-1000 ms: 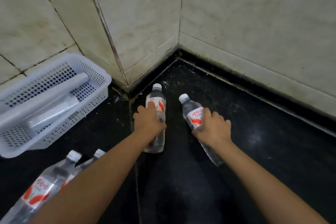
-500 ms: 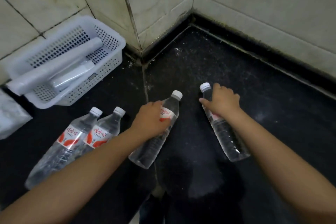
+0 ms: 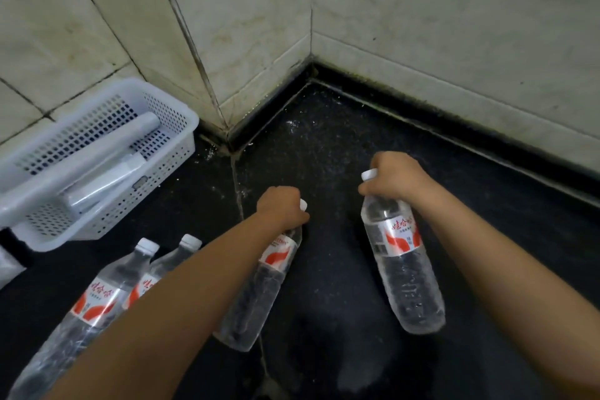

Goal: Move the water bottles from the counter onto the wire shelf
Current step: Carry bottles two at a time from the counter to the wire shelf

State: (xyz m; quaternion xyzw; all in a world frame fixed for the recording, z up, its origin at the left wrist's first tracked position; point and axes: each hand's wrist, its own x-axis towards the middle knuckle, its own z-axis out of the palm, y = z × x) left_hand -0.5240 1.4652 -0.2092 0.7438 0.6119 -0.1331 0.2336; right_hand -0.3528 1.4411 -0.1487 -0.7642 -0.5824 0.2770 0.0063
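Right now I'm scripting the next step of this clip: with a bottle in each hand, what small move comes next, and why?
Probably lift both bottles clear of the counter and turn toward the shelf, which isn't in view. The left hand grips one bottle by the neck, the right hand another; two more bottles wait at left.

Both bottles are off the corner of the counter now, drawn back toward the person. The left hand has slid up from the label to the neck of its bottle, which now hangs bottom-down. The right hand has likewise shifted to the neck of its bottle, label now uncovered.
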